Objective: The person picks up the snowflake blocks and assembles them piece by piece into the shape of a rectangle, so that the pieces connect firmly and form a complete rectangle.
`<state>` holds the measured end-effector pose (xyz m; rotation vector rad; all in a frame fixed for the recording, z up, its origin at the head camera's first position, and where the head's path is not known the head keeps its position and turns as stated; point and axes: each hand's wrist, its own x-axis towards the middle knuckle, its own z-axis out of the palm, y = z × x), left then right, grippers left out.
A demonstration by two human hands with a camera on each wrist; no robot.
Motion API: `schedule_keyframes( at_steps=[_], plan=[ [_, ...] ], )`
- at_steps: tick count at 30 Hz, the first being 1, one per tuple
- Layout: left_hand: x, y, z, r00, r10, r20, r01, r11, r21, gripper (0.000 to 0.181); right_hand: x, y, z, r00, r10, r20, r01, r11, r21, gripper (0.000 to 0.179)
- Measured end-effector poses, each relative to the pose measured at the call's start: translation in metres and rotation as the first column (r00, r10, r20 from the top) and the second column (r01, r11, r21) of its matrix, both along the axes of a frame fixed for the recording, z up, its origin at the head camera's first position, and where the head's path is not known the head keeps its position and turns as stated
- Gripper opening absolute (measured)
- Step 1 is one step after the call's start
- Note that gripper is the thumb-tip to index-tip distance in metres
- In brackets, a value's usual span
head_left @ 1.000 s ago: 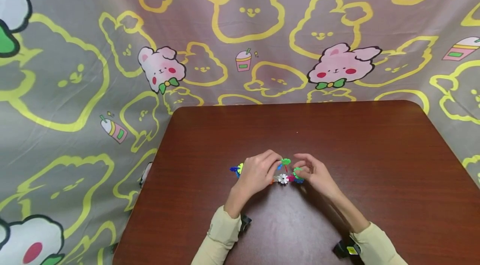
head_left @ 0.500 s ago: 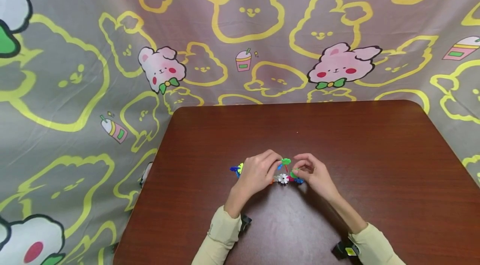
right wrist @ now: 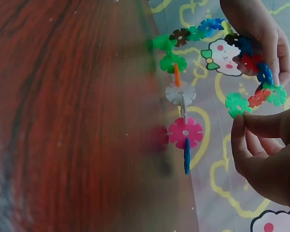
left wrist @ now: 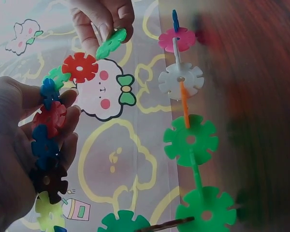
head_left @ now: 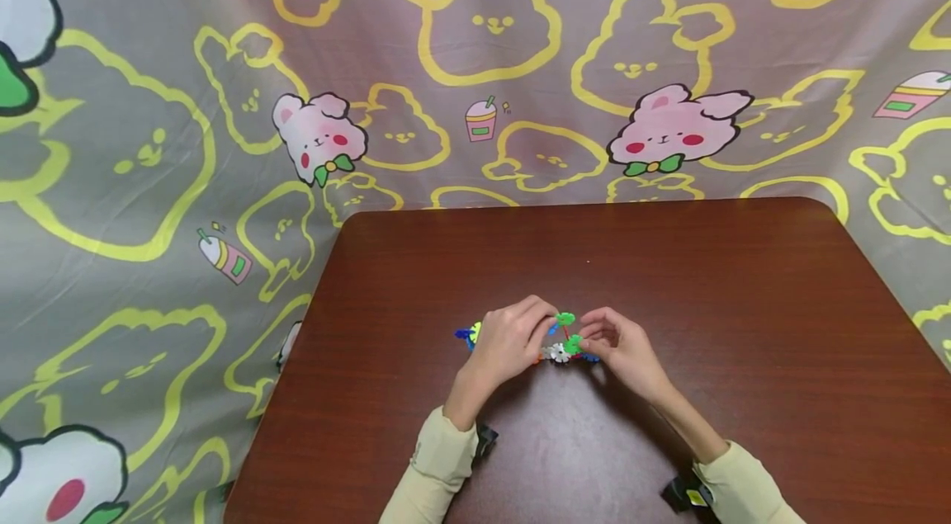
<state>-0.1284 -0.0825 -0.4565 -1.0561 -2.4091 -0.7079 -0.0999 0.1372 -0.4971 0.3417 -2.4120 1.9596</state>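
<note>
A chain of slotted plastic snowflake discs curves over the table. My left hand grips one side of it; in the left wrist view, blue, dark and red discs lie across the palm. Past those fingers come a light-green disc and a red disc. My right hand pinches a green snowflake disc between thumb and index finger. Its edge is close against the red disc; whether they interlock I cannot tell. The chain's other stretch has green, orange, white and pink discs, ending in a blue disc.
The brown table extends around both hands. Behind it and at the left hangs a cloth with bunny outlines. A dark wrist device shows by the right sleeve, and another by the left.
My right hand has moved slightly left, carrying the pinched green disc from beside the blue end disc towards the red disc. The left hand stays almost still.
</note>
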Motion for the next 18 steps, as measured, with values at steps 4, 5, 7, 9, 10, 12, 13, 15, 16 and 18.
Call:
schedule_keyframes(
  at_steps=[4,5,7,9,10,12,13,15,16,18],
  plan=[
    [-0.0006,0.0001,-0.0002,1.0,-0.001,-0.005,0.001,1.0,0.001,0.008,0.0008,-0.0019,0.0018,1.0,0.008,-0.01,-0.008,1.0,0.006,0.024],
    [-0.0007,0.0001,-0.0001,1.0,-0.001,-0.006,0.001,1.0,0.001,0.008,0.0008,-0.0024,0.0022,1.0,0.011,-0.01,-0.011,1.0,0.004,0.024],
    [-0.0011,0.0002,-0.0005,1.0,-0.002,-0.008,0.002,1.0,0.001,0.008,0.0008,-0.0031,0.0027,1.0,0.012,-0.012,-0.012,1.0,0.004,0.024],
    [-0.0014,0.0002,-0.0008,1.0,-0.002,-0.007,0.002,1.0,0.002,0.008,0.0008,-0.0038,0.0033,1.0,0.01,-0.011,-0.01,1.0,0.011,0.024],
    [-0.0015,0.0002,-0.0009,1.0,-0.002,-0.006,0.002,1.0,0.002,0.007,0.0008,-0.0041,0.0039,1.0,0.009,-0.012,-0.009,1.0,0.013,0.024],
    [-0.0018,0.0001,-0.0014,1.0,-0.002,-0.005,0.002,1.0,0.002,0.007,0.0009,-0.0043,0.0054,1.0,0.01,-0.014,-0.01,1.0,0.016,0.023],
    [-0.0018,0.0002,-0.0014,1.0,-0.002,-0.005,0.002,1.0,0.002,0.006,0.0009,-0.0044,0.0063,1.0,0.011,-0.013,-0.011,1.0,0.016,0.022],
    [-0.0019,0.0003,-0.0014,1.0,-0.001,-0.004,0.001,1.0,0.0,0.006,0.0008,-0.0046,0.0076,1.0,0.014,-0.015,-0.014,1.0,0.014,0.021],
    [-0.002,0.0003,-0.0016,1.0,-0.001,-0.002,0.001,1.0,-0.001,0.006,0.0007,-0.0046,0.0081,1.0,0.015,-0.019,-0.015,1.0,0.012,0.021],
    [-0.0018,0.0004,-0.0016,1.0,-0.001,0.001,0.001,1.0,-0.004,0.006,0.0003,-0.0049,0.0082,1.0,0.016,-0.026,-0.016,1.0,0.012,0.021]
  ],
)
